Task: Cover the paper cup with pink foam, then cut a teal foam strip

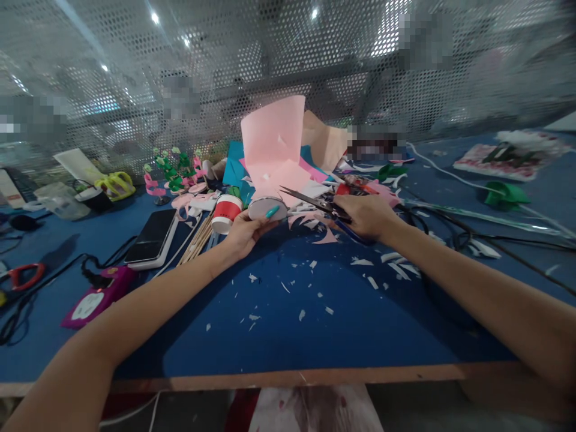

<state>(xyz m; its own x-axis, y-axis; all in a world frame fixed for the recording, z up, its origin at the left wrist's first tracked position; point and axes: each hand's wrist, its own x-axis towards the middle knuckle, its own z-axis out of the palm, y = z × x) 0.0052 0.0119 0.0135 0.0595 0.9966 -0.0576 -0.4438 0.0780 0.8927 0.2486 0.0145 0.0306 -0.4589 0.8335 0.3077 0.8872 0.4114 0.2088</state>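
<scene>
My left hand (246, 231) is closed on a pink paper sheet (274, 144) that stands upright, with a round grey disc (265, 209) held at its base under my thumb. My right hand (368, 216) grips a pair of scissors (315, 203) by the handles. The blades are parted and point left at the lower edge of the pink paper, just above the disc. Both hands hover over the blue table (288, 324), which is strewn with small paper scraps (315, 264).
A red-and-white paper cup (226, 213) and wooden sticks (198, 240) lie left of my left hand. Further left are a phone (152, 237), a magenta device (96, 297) with cables, and paper flowers (173, 171). Black cables (472, 240) and green paper (506, 193) sit right.
</scene>
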